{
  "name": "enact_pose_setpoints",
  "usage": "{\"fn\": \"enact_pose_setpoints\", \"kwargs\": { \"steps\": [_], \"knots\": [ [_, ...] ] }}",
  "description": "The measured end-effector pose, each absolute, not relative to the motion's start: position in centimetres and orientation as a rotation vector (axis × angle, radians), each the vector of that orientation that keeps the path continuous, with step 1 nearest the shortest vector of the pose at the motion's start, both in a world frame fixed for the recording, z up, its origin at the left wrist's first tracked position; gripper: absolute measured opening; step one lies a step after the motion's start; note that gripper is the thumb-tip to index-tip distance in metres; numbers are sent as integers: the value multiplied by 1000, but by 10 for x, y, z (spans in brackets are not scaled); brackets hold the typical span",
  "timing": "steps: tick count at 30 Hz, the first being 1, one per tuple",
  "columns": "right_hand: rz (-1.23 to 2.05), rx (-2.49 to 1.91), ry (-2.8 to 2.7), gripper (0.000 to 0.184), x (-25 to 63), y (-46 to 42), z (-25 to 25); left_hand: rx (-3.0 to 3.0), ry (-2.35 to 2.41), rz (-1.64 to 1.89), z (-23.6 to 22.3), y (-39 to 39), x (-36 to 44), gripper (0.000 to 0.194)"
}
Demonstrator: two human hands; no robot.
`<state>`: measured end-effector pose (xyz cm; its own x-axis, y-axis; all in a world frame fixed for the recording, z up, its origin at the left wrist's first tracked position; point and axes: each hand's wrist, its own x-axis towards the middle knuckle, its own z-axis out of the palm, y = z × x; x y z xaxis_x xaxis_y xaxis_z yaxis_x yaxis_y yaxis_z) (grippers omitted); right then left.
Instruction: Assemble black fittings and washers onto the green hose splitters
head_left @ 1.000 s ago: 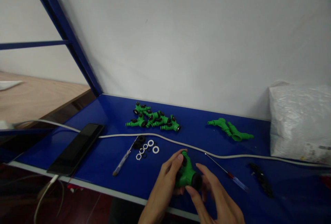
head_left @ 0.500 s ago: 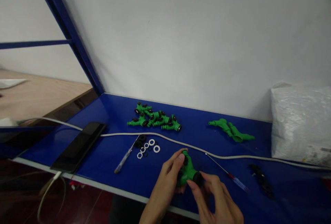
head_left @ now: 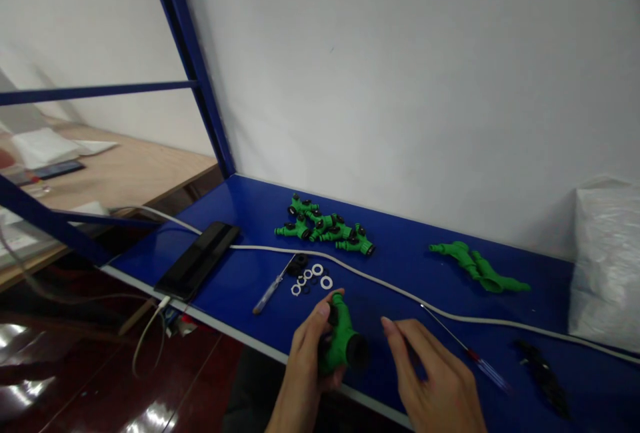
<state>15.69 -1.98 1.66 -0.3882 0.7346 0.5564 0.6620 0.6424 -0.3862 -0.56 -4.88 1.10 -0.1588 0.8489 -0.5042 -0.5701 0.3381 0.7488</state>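
Note:
My left hand (head_left: pixel 304 359) is wrapped round a green Y-shaped hose connector (head_left: pixel 343 336), whose black collar (head_left: pixel 357 351) points to the right. To the right of it, my right hand (head_left: pixel 433 373) is apart from the connector, fingers spread, and no object shows in it. Just behind the left hand lie white ring washers (head_left: pixel 317 270), black rings (head_left: pixel 299 262) and a clear-handled screwdriver (head_left: pixel 270 294). A second screwdriver (head_left: pixel 483 363) with a red and clear handle lies beyond the right hand.
Several green connectors with black valves (head_left: pixel 333 227) form a group at the back. Bare green bodies (head_left: pixel 473 266) lie at the right, near black parts (head_left: pixel 543 376) and a wrapped white package (head_left: pixel 607 266). A white cable (head_left: pixel 390 284) crosses the blue table past a phone (head_left: pixel 197 261).
My right hand has come off the connector's black collar and moved right. My left hand still holds the connector, turned with the collar more toward me. The camera view has swung left.

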Motion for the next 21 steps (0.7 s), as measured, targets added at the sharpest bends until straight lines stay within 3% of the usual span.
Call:
{"fn": "enact_pose_setpoints", "kwargs": {
  "steps": [2, 7, 13, 16, 21],
  "knots": [
    [103, -1026, -2123, 44, 136, -10, 17, 202, 1174, 1374, 12, -60, -16, 84],
    [201, -1039, -2288, 24, 75, 10, 10, 10, 1264, 1555, 18, -83, -32, 62],
    [211, -1084, -2398, 24, 36, 21, 8, -24, 1402, 1601, 24, -95, -36, 49],
    [199, -1023, -2491, 13, 34, 19, 0, -39, 1409, 1614, 25, -97, -37, 47],
    [173, -984, -2570, 16, 45, 17, -9, -29, 1366, 1640, 26, -94, -38, 48]
  ]
}}
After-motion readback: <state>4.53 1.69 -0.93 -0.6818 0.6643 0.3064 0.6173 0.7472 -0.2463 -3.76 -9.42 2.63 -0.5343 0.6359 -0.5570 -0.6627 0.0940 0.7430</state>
